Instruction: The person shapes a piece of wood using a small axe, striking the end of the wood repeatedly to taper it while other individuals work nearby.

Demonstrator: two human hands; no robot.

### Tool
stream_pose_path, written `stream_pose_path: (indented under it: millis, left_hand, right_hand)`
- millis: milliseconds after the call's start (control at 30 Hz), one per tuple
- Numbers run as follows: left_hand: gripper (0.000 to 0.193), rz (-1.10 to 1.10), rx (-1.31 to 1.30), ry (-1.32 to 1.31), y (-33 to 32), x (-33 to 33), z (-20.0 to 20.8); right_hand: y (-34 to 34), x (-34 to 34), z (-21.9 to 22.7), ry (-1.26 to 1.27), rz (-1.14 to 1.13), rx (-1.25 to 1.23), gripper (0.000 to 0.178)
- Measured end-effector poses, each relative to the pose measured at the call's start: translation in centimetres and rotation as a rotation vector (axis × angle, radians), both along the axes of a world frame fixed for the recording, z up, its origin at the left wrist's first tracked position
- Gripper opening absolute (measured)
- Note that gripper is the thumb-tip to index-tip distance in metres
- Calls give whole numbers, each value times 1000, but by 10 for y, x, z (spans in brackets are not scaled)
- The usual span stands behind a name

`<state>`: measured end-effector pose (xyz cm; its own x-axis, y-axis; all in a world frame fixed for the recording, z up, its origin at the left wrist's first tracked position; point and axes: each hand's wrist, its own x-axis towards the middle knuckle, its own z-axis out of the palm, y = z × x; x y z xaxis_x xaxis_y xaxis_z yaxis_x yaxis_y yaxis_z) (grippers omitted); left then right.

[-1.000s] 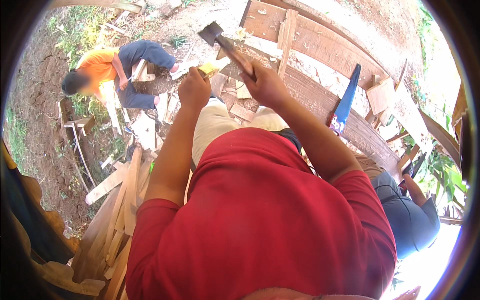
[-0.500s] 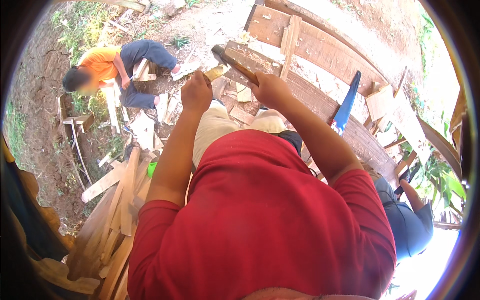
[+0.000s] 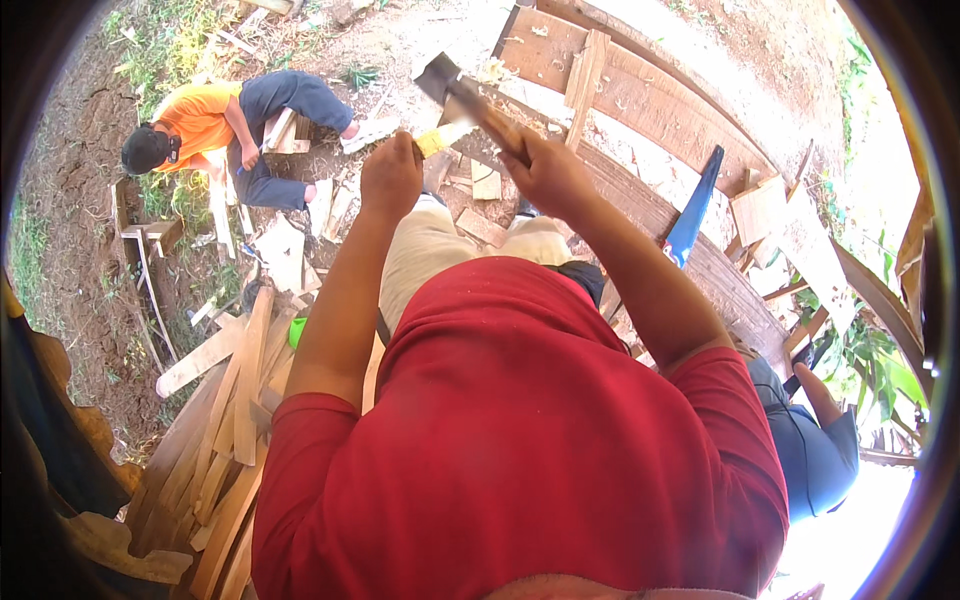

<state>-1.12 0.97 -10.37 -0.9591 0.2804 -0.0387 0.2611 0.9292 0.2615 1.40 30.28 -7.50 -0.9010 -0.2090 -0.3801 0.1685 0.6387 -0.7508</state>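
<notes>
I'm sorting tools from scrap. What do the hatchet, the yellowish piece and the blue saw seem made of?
Hatchet: dark, dull head, probably steel; brown handle, likely wood.
Yellowish piece in the left hand: probably wood, pale at its far end; the yellow could be a coating.
Blue saw: likely metal by its tapered blade; the smooth blue could be paint or a cover.

Dull, dark metal axe head, smooth wooden handle in the right hand; rough wooden plank right of it

From your head, the fisheye camera is looking steeply down, close over your red shirt, toward the ground ahead.
</notes>
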Motion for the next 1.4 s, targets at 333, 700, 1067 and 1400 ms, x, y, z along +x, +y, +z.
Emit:
stream_pose_path:
  millis: [333,700,1067,1400]
  left_hand:
    - [16,51,253,-92,5,-4,-20]
    - [44,161,76,-217,57,12,29]
    - [41,303,208,-208,66,-4,15]
    - [38,317,343,-158,63,1,16]
  right_hand:
    - [-4,9,-19,134,122,158,32]
    - [27,-4,-41,230,265,336,39]
    - [31,-42,-46,226,407,369,41]
    - [43,-30,-49,210,332,281,43]
